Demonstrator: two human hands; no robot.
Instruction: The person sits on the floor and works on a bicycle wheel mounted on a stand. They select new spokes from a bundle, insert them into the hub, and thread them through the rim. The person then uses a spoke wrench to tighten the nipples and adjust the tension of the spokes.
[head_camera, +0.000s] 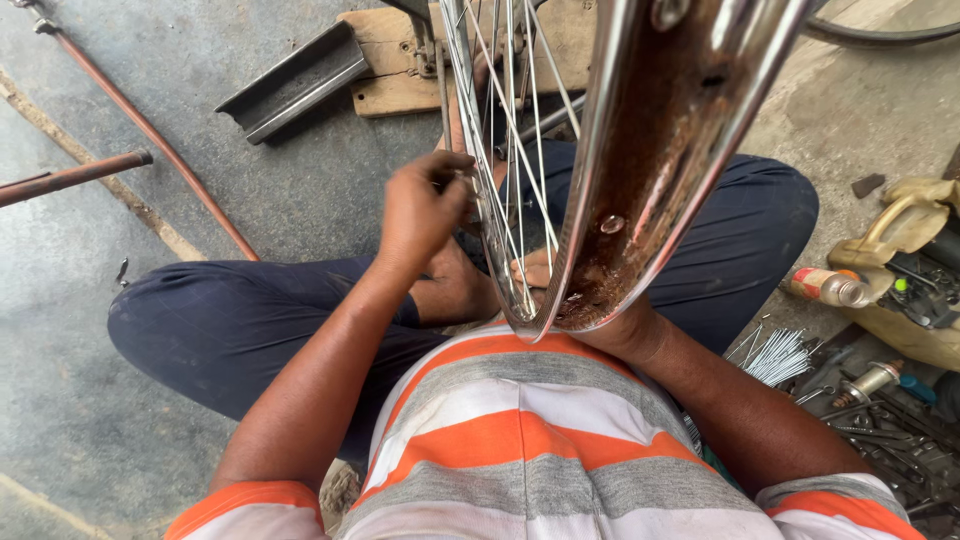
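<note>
A person sits cross-legged on a concrete floor with a bicycle wheel rim standing upright between the knees, its rusty inner channel turned toward the camera. The rim's plane runs from about 6 o'clock near the belly up toward 12 o'clock, so the wheel stands edge-on to the view, and the spokes fan out on its left side.

The left hand sits at about 9 o'clock from the rim, just beside it, the fingers bunched narrow and pinched at the spokes where they meet the rim wall. Whether a small tool or a nipple sits inside that pinch I cannot tell. The right hand is largely hidden behind the lower curve of the rim at about 5 o'clock; it seems to be steadying the wheel from beneath, but how its fingers stand I cannot tell. So the left hand is the one working on the spokes, and they lie directly to its right.

Around the person: a metal channel piece and a wooden board at 11 o'clock, a long rusty rod at 10 o'clock, a bundle of loose spokes at 4 o'clock, and a small bottle and a pale plastic jug at 3 o'clock.
</note>
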